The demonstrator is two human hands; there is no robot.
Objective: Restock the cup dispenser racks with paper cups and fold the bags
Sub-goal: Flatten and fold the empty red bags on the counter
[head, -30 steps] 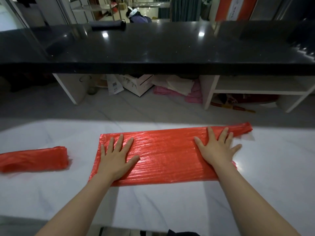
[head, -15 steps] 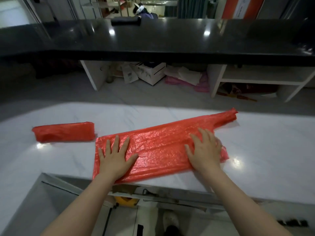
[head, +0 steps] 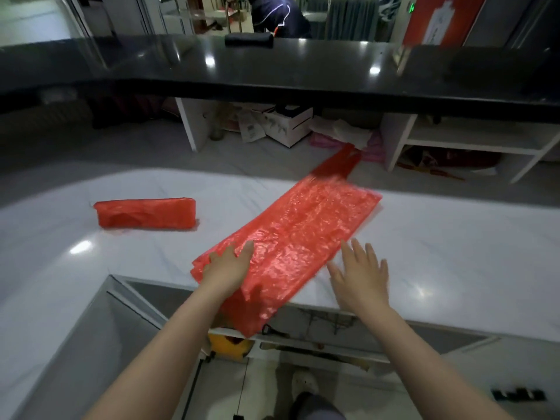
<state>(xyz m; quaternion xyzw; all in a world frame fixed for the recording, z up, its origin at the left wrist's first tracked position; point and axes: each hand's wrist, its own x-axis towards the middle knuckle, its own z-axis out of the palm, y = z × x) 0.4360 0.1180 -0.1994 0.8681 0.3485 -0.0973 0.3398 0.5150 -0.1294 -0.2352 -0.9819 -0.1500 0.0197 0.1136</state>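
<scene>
The red bag point(head: 291, 237) lies flattened on the white desk point(head: 439, 244), its long axis running on a slant from the near edge, where one corner droops over the lip, up toward the far right, with the handle end point(head: 339, 162) trailing off the desk's far edge. The left hand point(head: 228, 266) rests on the bag's near left corner, fingers out fairly straight and pressing it down; whether the thumb has tucked under the edge I cannot tell. The right hand point(head: 360, 277) is open, fingers spread, just beside the bag's right long edge and apparently hovering rather than touching. So the bag stretches away from both hands, and the left one alone is holding it; the right is the freer one to reach up the length for the next fold, I would guess.

Half a second ago the bag lay nearly square to the near edge with both palms flat on it; it has swung round to this diagonal, and the right hand has come off it.

A second bag, already folded into a small bundle point(head: 145, 214), sits well apart toward the desk's left side. No cups or racks are in sight here.
</scene>
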